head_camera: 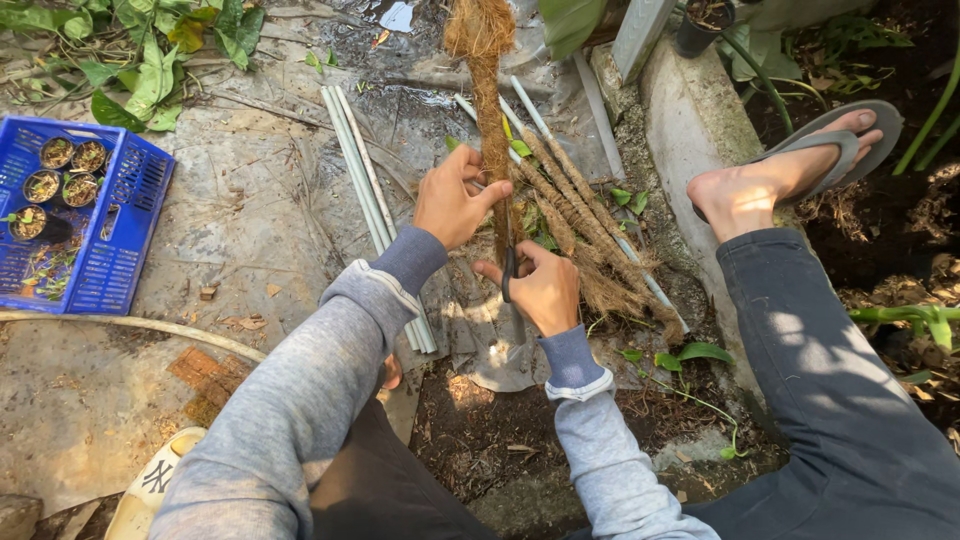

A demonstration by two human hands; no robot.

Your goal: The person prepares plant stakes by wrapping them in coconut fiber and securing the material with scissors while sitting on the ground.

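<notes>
A tall pole wrapped in brown coir fibre [490, 110] stands upright before me, frayed at its top. My left hand [452, 198] grips its shaft from the left. My right hand [540, 288] is closed on black-handled scissors [508, 275] right at the pole's lower part. Several more coir-wrapped poles [585, 225] lie on the ground just right of my hands. Bare white pipes [368, 185] lie to the left.
A blue crate [110, 235] with small pots of seedlings sits far left. A concrete kerb [690, 120] runs on the right, with my sandalled right foot [790, 170] resting on it. A grey trowel blade [505, 365] lies below my hands. A hose [130, 325] crosses lower left.
</notes>
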